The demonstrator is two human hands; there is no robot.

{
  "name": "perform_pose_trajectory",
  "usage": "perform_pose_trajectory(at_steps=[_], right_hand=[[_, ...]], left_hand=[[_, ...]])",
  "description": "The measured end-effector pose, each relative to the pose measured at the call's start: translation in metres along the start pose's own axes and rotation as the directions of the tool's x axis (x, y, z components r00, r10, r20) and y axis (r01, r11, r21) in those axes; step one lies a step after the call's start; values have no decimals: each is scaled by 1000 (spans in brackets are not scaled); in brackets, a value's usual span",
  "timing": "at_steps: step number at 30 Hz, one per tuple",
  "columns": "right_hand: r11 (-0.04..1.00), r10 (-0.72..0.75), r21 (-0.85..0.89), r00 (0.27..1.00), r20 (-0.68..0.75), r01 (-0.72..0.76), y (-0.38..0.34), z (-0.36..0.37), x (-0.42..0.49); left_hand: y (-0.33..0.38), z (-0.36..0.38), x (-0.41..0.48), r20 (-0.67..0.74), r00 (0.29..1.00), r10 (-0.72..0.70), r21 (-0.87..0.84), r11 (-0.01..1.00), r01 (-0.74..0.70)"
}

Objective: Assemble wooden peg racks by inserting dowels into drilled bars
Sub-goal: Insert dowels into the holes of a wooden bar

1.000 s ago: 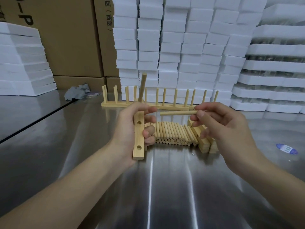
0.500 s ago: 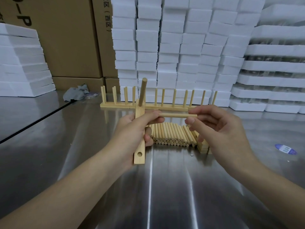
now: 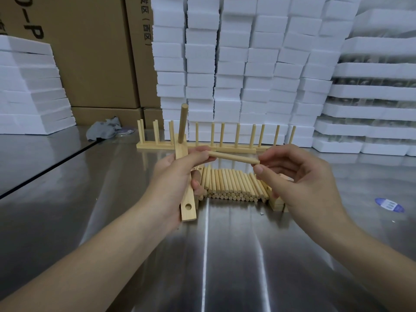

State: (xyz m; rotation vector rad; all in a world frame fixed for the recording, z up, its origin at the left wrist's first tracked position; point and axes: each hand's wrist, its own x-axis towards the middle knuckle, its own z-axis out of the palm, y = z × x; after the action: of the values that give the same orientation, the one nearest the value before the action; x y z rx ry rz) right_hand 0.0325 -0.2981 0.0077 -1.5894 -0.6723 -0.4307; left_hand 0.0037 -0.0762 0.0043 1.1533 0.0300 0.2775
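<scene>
A second ago the loose dowel (image 3: 234, 157) lay level, well to the right of the drilled bar (image 3: 188, 199). Now its left end has come in against the bar, under the fingertips of my left hand (image 3: 177, 176), and its right end dips a little. My left hand grips the bar about its middle, fingers curled round it. My right hand (image 3: 299, 176) pinches the dowel's right end between thumb and fingers. My own fingers hide the tip, so I cannot tell whether it has found a hole.

I judge this to be the second peg going in. One seated dowel (image 3: 182, 122) stands out of the bar's top end, and an empty hole (image 3: 188, 206) shows near its lower end.

The bar's lower end points down at the steel table (image 3: 225, 266); I cannot tell if it touches. Behind the bar, close, lies the dowel pile (image 3: 231, 185), its cut ends facing me. Right of the pile sits a stack of blank bars (image 3: 276, 202). Farther behind the bar stand the finished racks (image 3: 225, 149), pegs up. My room to swing lies on the near side of the bar, over the steel and towards me.
</scene>
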Motion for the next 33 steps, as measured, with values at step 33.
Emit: perform_pose_trajectory(at_steps=[33], right_hand=[[996,85,19,965,246,-92,-14,11,-5]], left_hand=[[3,14,-11,211,971,-115,-76,988,134]])
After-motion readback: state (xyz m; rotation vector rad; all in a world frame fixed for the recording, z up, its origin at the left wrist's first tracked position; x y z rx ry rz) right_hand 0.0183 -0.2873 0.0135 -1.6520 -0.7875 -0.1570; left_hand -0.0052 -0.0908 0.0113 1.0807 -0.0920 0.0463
